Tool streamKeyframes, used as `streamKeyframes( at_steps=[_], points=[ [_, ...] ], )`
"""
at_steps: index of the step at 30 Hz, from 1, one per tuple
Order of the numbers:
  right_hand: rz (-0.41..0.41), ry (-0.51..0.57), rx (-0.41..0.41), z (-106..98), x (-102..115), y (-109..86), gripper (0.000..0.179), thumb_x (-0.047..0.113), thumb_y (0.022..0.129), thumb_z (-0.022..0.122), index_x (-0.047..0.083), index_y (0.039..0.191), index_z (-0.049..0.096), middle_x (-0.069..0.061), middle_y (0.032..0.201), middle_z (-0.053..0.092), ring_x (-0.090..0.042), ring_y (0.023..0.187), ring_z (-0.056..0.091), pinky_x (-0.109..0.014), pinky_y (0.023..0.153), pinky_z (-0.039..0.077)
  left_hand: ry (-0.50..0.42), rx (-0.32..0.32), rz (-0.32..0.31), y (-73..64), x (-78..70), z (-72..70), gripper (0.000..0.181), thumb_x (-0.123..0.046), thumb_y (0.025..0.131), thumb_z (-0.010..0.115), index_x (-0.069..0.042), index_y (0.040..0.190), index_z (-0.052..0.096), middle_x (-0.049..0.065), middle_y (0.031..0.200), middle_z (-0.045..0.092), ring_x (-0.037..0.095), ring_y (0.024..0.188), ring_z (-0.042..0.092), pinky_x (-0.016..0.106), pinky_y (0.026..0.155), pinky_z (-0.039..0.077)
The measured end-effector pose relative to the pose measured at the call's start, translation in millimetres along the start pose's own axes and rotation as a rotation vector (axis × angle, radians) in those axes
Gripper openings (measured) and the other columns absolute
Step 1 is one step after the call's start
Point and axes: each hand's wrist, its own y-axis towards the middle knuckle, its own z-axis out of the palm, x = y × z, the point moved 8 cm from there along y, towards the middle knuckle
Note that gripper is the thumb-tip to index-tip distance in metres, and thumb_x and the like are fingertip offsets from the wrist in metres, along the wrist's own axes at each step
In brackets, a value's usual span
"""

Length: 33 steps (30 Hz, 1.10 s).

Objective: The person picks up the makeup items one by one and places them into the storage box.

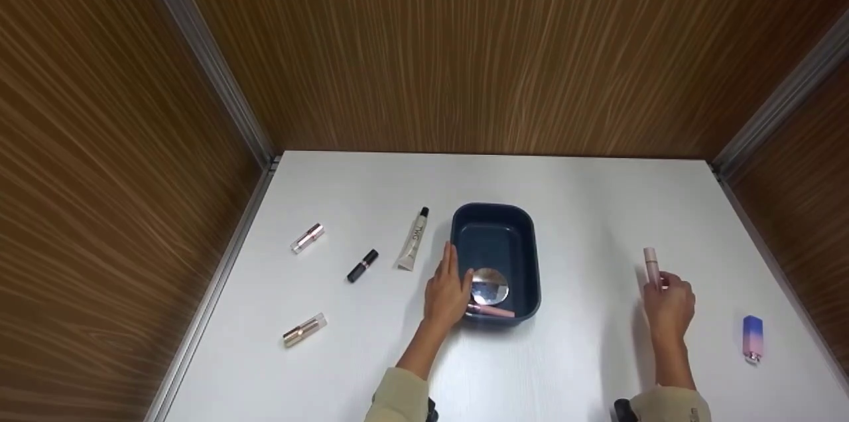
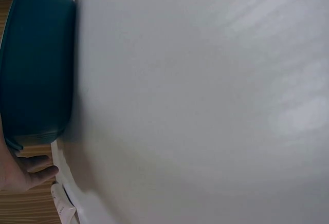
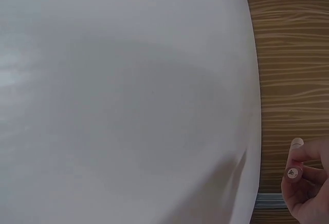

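My left hand is at the left wall of a dark blue bin, fingers straight along the outside and thumb over the rim. In the left wrist view its fingers spread past the bin's edge. Inside the bin, a round mirror-like disc lies over part of a pink tube. Well right of the bin, my right hand pinches a pale pink lip gloss tube, tilted upward above the table. The right wrist view shows that tube's round labelled end.
Left of the bin lie a squeeze tube with a black cap, a black lipstick, a pink-and-clear lipstick and a gold one. A blue-pink tube lies far right. Wood-grain panels enclose the white table.
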Motion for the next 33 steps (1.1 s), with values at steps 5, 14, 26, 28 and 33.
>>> streamKeyframes(
  at_steps=[5, 14, 26, 28, 33],
  points=[
    [-0.01, 0.006, 0.002, 0, 5, -4.8, 0.03, -0.002, 0.083, 0.053, -0.017, 0.109, 0.056, -0.032, 0.096, 0.053, -0.041, 0.086, 0.05, -0.051, 0.073, 0.036, -0.012, 0.009, 0.0, -0.4, 0.1, 2.0, 0.061, -0.036, 0.097, 0.041, 0.001, 0.143, 0.027, 0.012, 0.148, 0.023, 0.025, 0.123, 0.041, 0.043, 0.087, 0.042],
    [-0.087, 0.03, -0.026, -2, 21, -11.3, 0.029, -0.003, 0.081, 0.055, -0.017, 0.106, 0.057, -0.032, 0.094, 0.054, -0.042, 0.084, 0.05, -0.052, 0.073, 0.036, -0.019, 0.004, -0.005, 0.3, 0.7, 1.0, 0.06, -0.035, 0.097, 0.042, 0.001, 0.143, 0.027, 0.011, 0.149, 0.022, 0.025, 0.124, 0.04, 0.042, 0.087, 0.043],
    [-0.098, 0.023, -0.007, -3, 31, -16.9, 0.029, -0.002, 0.081, 0.056, -0.017, 0.106, 0.057, -0.031, 0.094, 0.055, -0.041, 0.083, 0.05, -0.051, 0.072, 0.035, -0.011, 0.0, 0.002, 1.3, -0.3, -0.5, 0.06, -0.036, 0.097, 0.042, 0.001, 0.143, 0.027, 0.011, 0.148, 0.023, 0.025, 0.123, 0.041, 0.042, 0.087, 0.042],
    [-0.105, 0.024, -0.008, -2, 33, -18.0, 0.029, -0.002, 0.08, 0.056, -0.017, 0.106, 0.057, -0.031, 0.093, 0.055, -0.041, 0.083, 0.05, -0.051, 0.072, 0.036, -0.014, 0.01, -0.004, 1.0, 0.5, -0.4, 0.06, -0.036, 0.097, 0.041, 0.0, 0.143, 0.027, 0.011, 0.149, 0.023, 0.025, 0.124, 0.04, 0.042, 0.087, 0.042],
    [-0.128, 0.023, -0.002, 1, 38, -18.8, 0.029, -0.002, 0.08, 0.056, -0.016, 0.105, 0.058, -0.031, 0.093, 0.056, -0.041, 0.084, 0.051, -0.052, 0.072, 0.037, -0.025, 0.024, -0.028, 1.4, 3.1, -0.4, 0.06, -0.036, 0.097, 0.042, 0.0, 0.143, 0.027, 0.01, 0.149, 0.022, 0.025, 0.125, 0.038, 0.043, 0.09, 0.04]
  ],
)
